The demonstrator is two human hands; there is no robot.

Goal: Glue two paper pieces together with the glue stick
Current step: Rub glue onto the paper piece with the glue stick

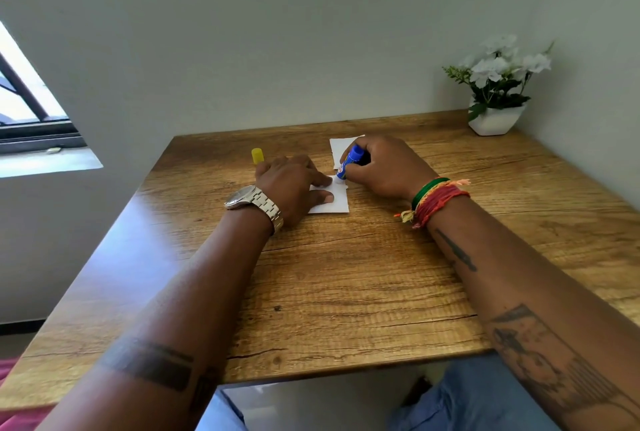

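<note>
A small white paper piece (338, 204) lies flat on the wooden table (346, 292). My left hand (291, 184) presses it down with spread fingers. My right hand (384, 167) grips a blue glue stick (350, 162), tilted, its tip touching the paper's far right corner. A second white paper piece (338, 150) lies just behind, partly hidden by my right hand. The yellow cap (257, 155) of the glue stick stands upright behind my left hand.
A white pot with white flowers (496, 119) stands in the table's far right corner against the wall. A window (27, 108) is at the left. My knees in blue trousers (467, 399) show below the table's near edge.
</note>
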